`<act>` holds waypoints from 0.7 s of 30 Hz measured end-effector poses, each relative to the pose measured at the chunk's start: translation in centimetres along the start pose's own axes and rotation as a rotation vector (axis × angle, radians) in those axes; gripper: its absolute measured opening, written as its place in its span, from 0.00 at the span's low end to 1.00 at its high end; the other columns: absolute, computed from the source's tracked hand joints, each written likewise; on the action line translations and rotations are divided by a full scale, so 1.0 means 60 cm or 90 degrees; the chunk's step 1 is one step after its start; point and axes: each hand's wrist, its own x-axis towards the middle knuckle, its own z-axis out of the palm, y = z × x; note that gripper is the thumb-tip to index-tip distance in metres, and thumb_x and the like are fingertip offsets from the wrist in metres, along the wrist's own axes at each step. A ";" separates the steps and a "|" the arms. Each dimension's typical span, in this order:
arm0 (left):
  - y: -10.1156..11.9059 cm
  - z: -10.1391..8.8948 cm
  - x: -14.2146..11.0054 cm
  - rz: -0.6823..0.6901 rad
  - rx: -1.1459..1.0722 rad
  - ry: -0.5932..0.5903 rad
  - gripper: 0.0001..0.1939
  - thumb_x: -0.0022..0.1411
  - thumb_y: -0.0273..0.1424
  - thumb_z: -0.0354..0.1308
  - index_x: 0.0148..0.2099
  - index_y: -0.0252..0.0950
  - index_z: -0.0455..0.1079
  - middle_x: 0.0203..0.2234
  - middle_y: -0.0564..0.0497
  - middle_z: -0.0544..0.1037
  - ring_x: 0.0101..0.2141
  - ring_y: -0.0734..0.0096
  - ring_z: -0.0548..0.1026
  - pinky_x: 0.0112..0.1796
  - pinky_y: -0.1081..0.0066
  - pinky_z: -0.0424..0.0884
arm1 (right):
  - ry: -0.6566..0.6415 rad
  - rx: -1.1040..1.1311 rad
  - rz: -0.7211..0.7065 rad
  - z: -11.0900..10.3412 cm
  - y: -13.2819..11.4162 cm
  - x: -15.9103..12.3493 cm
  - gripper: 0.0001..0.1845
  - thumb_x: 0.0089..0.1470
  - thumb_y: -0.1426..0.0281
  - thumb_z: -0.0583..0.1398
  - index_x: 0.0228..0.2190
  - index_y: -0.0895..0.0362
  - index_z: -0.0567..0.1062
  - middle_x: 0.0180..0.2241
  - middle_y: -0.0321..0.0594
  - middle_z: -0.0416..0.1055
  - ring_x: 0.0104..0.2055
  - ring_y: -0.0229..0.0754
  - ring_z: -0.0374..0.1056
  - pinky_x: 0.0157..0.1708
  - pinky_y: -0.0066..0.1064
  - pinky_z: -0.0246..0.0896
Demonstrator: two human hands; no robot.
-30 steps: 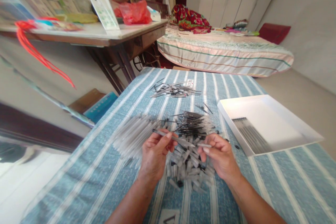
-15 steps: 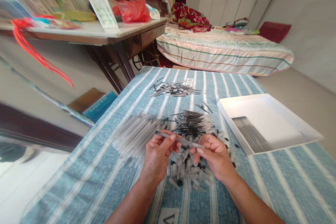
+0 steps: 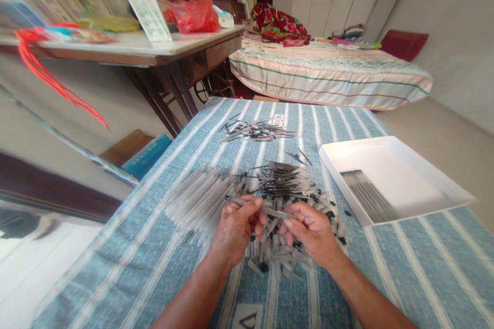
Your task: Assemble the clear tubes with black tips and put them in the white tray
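Observation:
Between my two hands a slim grey pen (image 3: pixel 274 212) is held slantwise above the table. My left hand (image 3: pixel 238 226) pinches it near the middle, and its dark end sticks out to the left. The fingers of my right hand (image 3: pixel 309 226) are closed on its right end. Under my hands lies a heap of clear pen caps (image 3: pixel 283 254), some with black parts. Left of it is a pile of frosted pen barrels (image 3: pixel 204 195). Just beyond my hands are black-inked refills (image 3: pixel 281 180).
A white box (image 3: pixel 420 180) at the right holds a row of pens (image 3: pixel 366 195). Farther back on the striped cloth (image 3: pixel 154 226) lies a smaller pile of refills and parts (image 3: pixel 257 131). A wooden desk (image 3: pixel 185 51) stands at the left, a bed (image 3: pixel 328 72) behind.
My right hand has shifted slightly left along with the pen, and the pen's dark left end sits a little lower and farther left. Both hands keep their grip.

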 end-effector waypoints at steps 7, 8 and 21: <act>-0.007 0.007 -0.003 0.011 -0.037 -0.012 0.10 0.52 0.31 0.59 0.24 0.33 0.63 0.12 0.55 0.71 0.09 0.78 0.63 0.10 0.78 0.61 | 0.007 -0.002 -0.013 0.007 -0.006 -0.004 0.10 0.55 0.62 0.55 0.31 0.57 0.66 0.21 0.32 0.67 0.17 0.32 0.61 0.18 0.23 0.55; -0.007 0.007 -0.004 0.010 -0.037 -0.012 0.10 0.52 0.31 0.59 0.24 0.33 0.63 0.12 0.55 0.71 0.09 0.78 0.63 0.10 0.78 0.61 | 0.004 -0.007 -0.017 0.008 -0.006 -0.004 0.10 0.55 0.62 0.55 0.32 0.57 0.66 0.21 0.32 0.67 0.17 0.32 0.61 0.18 0.23 0.55; -0.007 0.013 -0.003 0.005 -0.005 0.012 0.09 0.51 0.32 0.60 0.25 0.33 0.64 0.13 0.54 0.72 0.10 0.79 0.64 0.12 0.78 0.60 | 0.019 -0.184 -0.091 -0.003 -0.013 0.005 0.06 0.55 0.67 0.54 0.31 0.56 0.68 0.20 0.32 0.64 0.19 0.33 0.60 0.21 0.24 0.55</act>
